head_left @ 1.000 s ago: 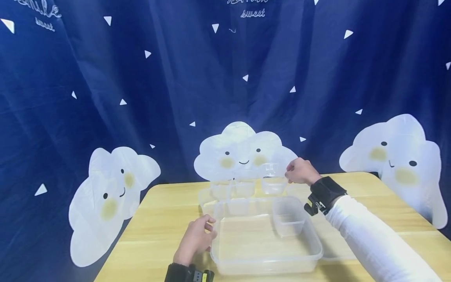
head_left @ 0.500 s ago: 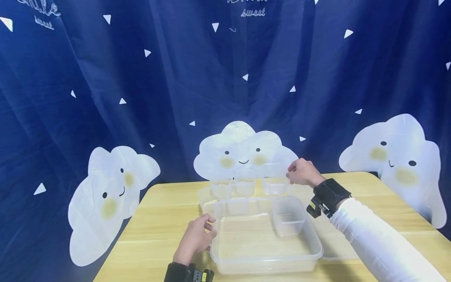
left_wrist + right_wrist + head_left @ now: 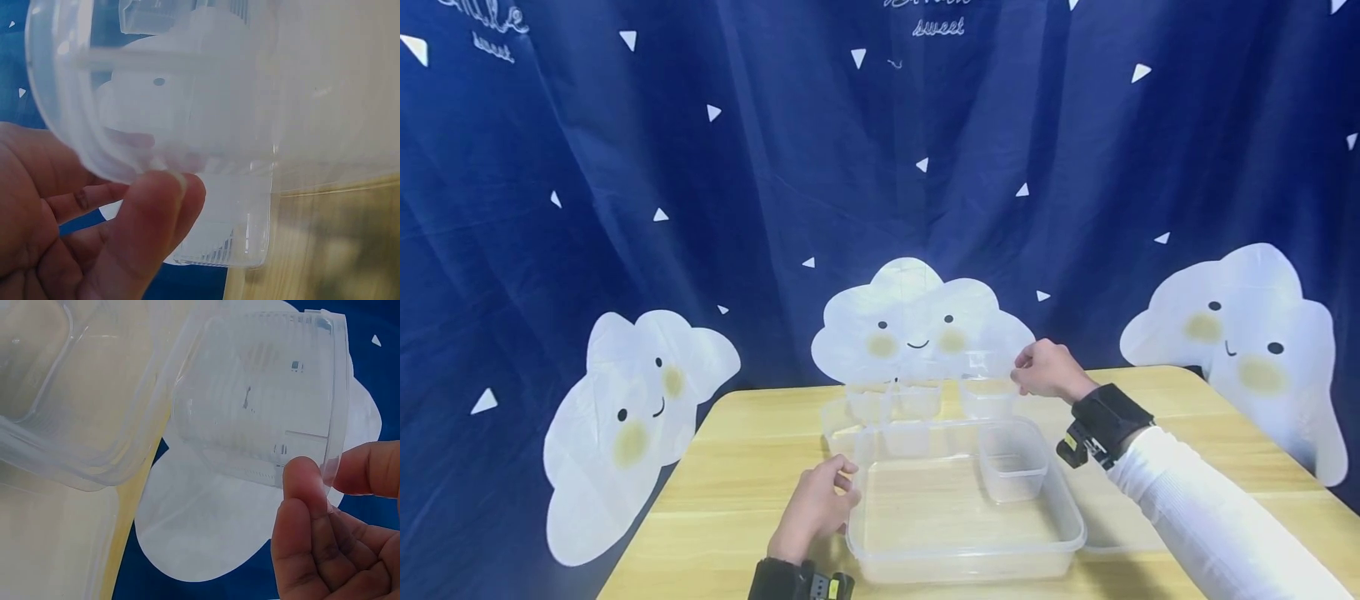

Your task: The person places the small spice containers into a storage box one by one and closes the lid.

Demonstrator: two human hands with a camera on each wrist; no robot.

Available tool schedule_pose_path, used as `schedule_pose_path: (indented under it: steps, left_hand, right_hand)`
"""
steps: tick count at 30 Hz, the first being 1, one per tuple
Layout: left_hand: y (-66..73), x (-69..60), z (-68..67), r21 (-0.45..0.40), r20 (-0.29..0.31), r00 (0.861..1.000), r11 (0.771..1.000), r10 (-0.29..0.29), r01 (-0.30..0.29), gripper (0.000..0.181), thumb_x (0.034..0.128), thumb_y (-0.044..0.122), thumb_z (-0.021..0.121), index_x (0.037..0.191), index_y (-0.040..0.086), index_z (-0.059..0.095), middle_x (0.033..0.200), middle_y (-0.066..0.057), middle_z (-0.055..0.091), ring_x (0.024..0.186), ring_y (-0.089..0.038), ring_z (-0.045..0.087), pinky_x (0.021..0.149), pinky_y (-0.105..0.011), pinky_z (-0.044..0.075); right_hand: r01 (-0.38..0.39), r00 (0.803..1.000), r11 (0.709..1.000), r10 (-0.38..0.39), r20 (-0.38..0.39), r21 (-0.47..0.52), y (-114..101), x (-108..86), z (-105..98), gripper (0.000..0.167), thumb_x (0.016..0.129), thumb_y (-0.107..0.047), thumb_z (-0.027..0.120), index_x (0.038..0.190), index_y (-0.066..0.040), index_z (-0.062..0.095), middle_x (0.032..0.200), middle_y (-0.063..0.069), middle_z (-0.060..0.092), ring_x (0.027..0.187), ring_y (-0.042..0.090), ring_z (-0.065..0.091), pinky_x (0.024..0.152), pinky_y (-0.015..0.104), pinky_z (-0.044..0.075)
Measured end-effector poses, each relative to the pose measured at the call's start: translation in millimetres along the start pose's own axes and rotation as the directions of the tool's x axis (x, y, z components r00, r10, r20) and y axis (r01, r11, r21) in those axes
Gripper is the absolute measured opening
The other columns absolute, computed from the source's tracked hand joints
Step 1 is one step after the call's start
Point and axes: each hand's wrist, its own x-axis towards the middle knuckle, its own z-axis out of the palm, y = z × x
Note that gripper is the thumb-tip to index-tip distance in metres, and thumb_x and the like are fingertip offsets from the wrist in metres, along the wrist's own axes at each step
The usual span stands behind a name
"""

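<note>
1. One large box is seen.
2. At least four small tubs are seen.
3. Three printed clouds are shown.
4. Two hands are seen.
5. Two wrist straps are worn.
6. One table is seen.

- Box on the worktop
- Inner tub in its far right corner
- Left hand at the box's left side
- Rear tubs behind the box
- Held tub right of these, in right hand

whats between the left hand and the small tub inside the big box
In the head view, the left wall of the big box and its bare floor lie between the left hand and small tub.
</note>
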Motion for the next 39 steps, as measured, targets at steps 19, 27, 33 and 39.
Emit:
schedule_pose_path:
  steps: [19, 27, 33, 39]
  left_hand:
    - [-1.1, -0.3, -1.9, -0.001, 0.0, 1.0, 1.0, -0.001, 0.001, 0.036, 0.0886, 0.002, 0.064, 0.123, -0.004, 0.054, 0.102, -0.018, 0.061, 0.048, -0.018, 0.06, 0.049, -0.033, 0.054]
    - [0.0, -0.5, -1.1, -0.001, 0.004, 1.0, 1.0, 0.013, -0.013, 0.035, 0.0883, 0.001, 0.064, 0.121, -0.004, 0.055, 0.101, -0.017, 0.061, 0.047, -0.018, 0.06, 0.048, -0.031, 0.055]
    - [0.8, -1.3, -0.6, -0.005, -0.009, 1.0, 1.0, 0.012, -0.012, 0.034, 0.0874, 0.001, 0.065, 0.119, -0.003, 0.056, 0.099, -0.016, 0.061, 0.047, -0.018, 0.06, 0.047, -0.032, 0.054]
    - [-0.4, -1.4, -0.4, -0.015, -0.009, 1.0, 1.0, 0.019, -0.019, 0.034, 0.0875, 0.001, 0.065, 0.12, -0.004, 0.056, 0.1, -0.017, 0.061, 0.046, -0.018, 0.06, 0.047, -0.032, 0.055]
  right_hand:
    - [-0.013, 1.0, 0.999, 0.013, 0.003, 0.045, -1, -10.1, 0, 0.028, 0.086, -0.01, 0.059, 0.106, 0.008, 0.064, 0.068, 0.004, 0.065, 0.07, 0.02, 0.062, 0.064, 0.032, 0.054]
    - [-0.016, 1.0, 0.998, 0.015, 0.008, 0.055, 2, -20.2, 0, 0.028, 0.085, -0.009, 0.06, 0.106, 0.009, 0.063, 0.07, 0.004, 0.065, 0.07, 0.02, 0.062, 0.065, 0.033, 0.054]
    - [0.009, 1.0, 0.999, -0.009, 0.001, 0.048, 5, -26.6, 0, 0.03, 0.083, -0.009, 0.059, 0.106, 0.01, 0.063, 0.067, 0.002, 0.065, 0.068, 0.019, 0.061, 0.064, 0.033, 0.052]
    - [0.017, 1.0, 0.999, -0.016, -0.013, 0.046, 8, -31.8, -1, 0.028, 0.082, -0.008, 0.059, 0.103, 0.009, 0.064, 0.066, 0.002, 0.064, 0.065, 0.018, 0.061, 0.062, 0.031, 0.051]
